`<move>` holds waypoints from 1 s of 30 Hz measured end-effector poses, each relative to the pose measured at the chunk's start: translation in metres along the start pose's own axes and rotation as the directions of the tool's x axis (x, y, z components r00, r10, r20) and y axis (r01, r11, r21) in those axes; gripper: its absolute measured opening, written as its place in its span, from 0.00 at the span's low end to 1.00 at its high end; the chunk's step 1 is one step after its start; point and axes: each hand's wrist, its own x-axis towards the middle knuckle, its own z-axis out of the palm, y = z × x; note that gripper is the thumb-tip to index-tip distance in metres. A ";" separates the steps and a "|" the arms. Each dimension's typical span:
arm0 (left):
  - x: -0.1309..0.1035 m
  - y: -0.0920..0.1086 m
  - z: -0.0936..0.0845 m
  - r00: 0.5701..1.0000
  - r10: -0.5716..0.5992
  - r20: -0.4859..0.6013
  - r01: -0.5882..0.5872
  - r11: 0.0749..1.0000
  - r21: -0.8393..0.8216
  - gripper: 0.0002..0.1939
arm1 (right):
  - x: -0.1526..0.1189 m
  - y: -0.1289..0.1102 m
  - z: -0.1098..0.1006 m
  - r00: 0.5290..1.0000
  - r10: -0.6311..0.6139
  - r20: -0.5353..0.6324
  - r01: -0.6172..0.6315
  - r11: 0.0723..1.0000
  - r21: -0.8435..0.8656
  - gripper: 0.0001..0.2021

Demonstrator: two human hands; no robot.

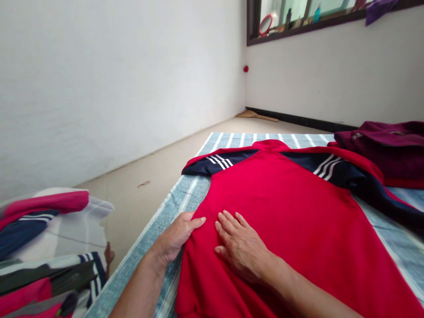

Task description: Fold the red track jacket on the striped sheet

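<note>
A red track jacket with navy shoulder panels and white stripes lies spread out, its collar at the far end. At its left edge, my left hand pinches the fabric, thumb on top and fingers hidden underneath. My right hand rests flat on the red cloth just to the right, fingers stretched out. Below the hands the fabric is bunched in folds. The jacket's left sleeve is mostly hidden; the right one trails off to the right.
Under the jacket is a blue-and-white striped sheet. Dark maroon clothing is piled at the far right. Folded clothes lie at the lower left. A white wall rises beyond the tiled floor, with a broom in the corner.
</note>
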 end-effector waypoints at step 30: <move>-0.045 0.012 0.061 0.928 0.187 0.322 -0.174 0.982 -0.070 0.36 | 0.001 0.011 -0.025 0.902 0.431 -0.042 -0.113 0.329 0.938 0.25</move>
